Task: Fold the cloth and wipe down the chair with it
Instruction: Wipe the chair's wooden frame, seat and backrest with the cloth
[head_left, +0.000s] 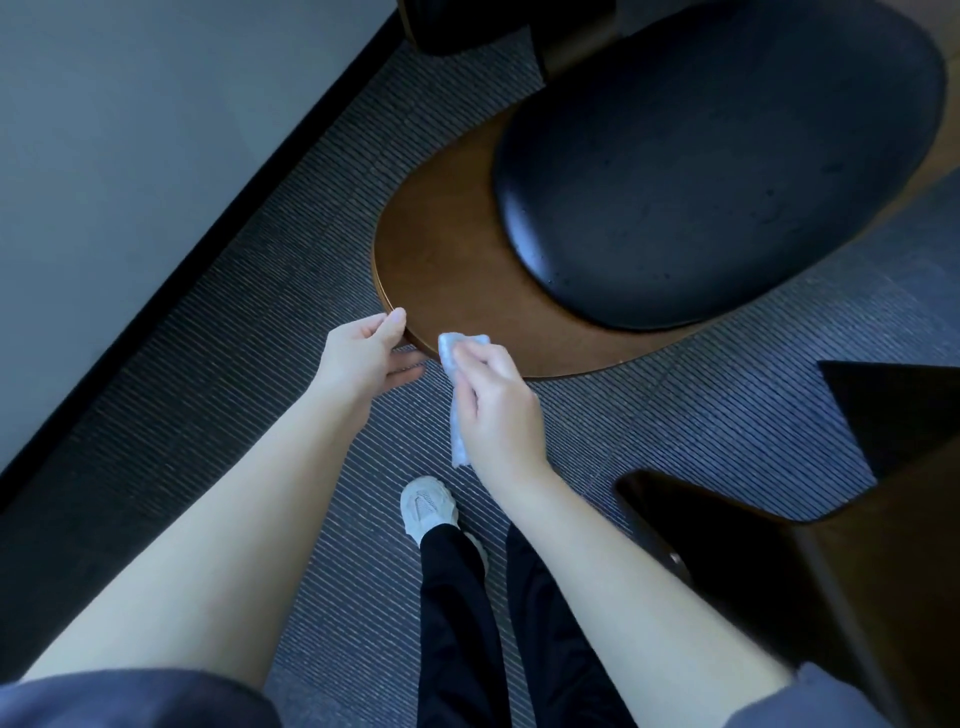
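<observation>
Head view showed the right grip (493, 410) pinching the cloth (457, 353) at the near rim of the chair (441, 249), the cloth's long axis running near-far and the seat lying far-right, while the left grip (358, 358) pinched the rim just left.

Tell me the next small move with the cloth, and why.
Probably slide the cloth rightward along the chair's wooden rim: the right hand presses it on the near edge, the left hand grips the edge just beside it, so the free rim runs right.
</observation>
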